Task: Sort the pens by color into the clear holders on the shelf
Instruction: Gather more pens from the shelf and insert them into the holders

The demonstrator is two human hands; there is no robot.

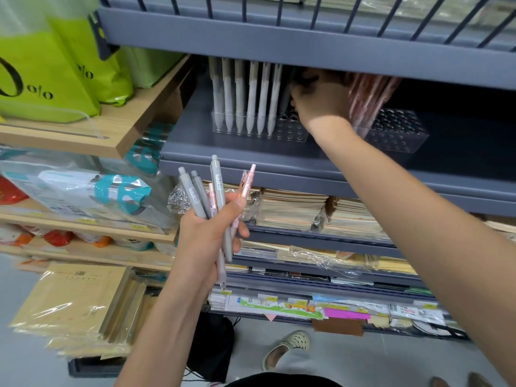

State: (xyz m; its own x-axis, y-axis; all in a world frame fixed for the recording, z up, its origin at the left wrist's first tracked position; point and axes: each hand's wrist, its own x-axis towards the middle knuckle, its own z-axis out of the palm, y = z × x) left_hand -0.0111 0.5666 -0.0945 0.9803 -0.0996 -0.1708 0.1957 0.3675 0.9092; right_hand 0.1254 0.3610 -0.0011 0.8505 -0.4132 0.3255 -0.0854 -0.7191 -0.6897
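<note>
Several pens point(215, 191) clamped in left hand point(206, 236) | right hand point(318, 99) by holder point(293, 132), grip unclear

Clear holders point(293, 132): two
Standing white pens point(251, 107): six in view
Standing pink pens point(365, 99): a blurred bunch, uncountable
Grey pens point(216, 185) in left hand point(203, 238): three
Pink pens point(248, 184) in that hand: three

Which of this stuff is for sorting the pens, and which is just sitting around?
For the job: grey and pink pens in the left hand, white-pen holder, pink-pen holder, right hand.
Just there: green bags, notebook stacks.
</note>
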